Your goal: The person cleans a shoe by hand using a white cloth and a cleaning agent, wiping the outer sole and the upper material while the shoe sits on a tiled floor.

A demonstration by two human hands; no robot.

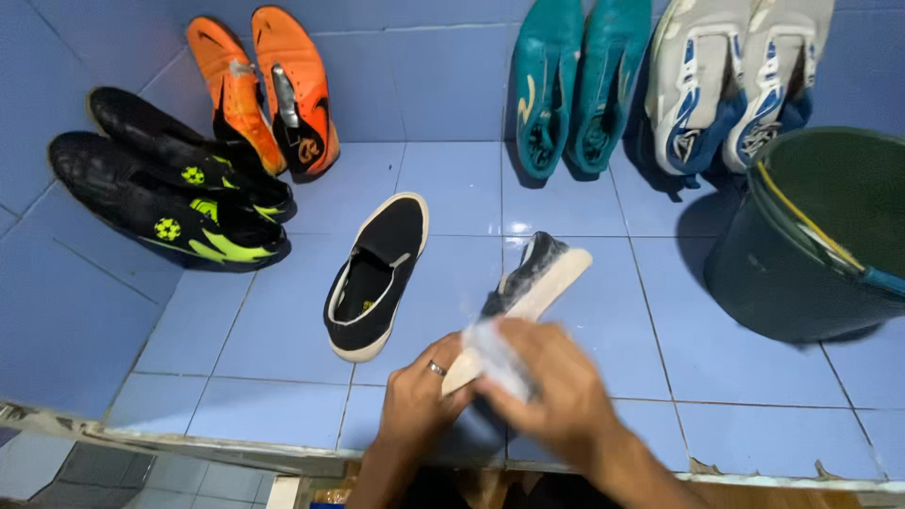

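A dark slip-on shoe [528, 283] with a pale sole is gripped low in the centre by the left hand [419, 401], fingers curled beneath, while a blurred whitish wad [500, 358] is clasped against it by the right hand [556, 396], its mate [375, 278] lying just left.

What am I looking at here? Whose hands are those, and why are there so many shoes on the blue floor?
There is no machine here. A person wears a camera on their head, so you look down at their own two hands. The left hand, with a ring, grips a black slip-on shoe with a white sole. The right hand presses something pale and blurry against it; I cannot tell what it is. Its matching shoe lies on the blue tiled floor. Against the wall lean orange shoes, teal shoes and white-and-blue shoes. Black shoes with yellow marks lie at the left. A dark green bucket stands at the right.
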